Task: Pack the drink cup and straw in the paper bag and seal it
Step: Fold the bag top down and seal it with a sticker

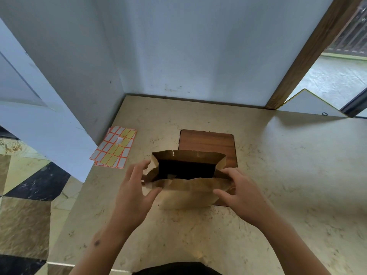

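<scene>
Sticker sheet (114, 148): lies flat on the table (288, 175), left of centre in the frame, well apart from both hands; several labels already peeled off. If sealing relies on these, reaching for one means letting go of a bag edge, and the mouth may spring back.
Left hand (135, 192): lower centre-left, fingers spread wide around the bag's left edge, thumb against the near panel. Whether it pinches the paper or only touches it, I cannot tell.
Paper bag (184, 195): centre of frame, upright, mouth gaping, standing partly on a dark wooden board (206, 140). Inside is black shadow; cup and straw cannot be seen, so I cannot tell if they are in. The rim is ragged and torn, so a hard fold could rip it further.
Right hand (238, 192): centre-right, fingers curled over the bag's right corner, seemingly gripping the near rim.
Main risk: uneven pressure from the two hands could tip the bag or crush whatever stands inside.
</scene>
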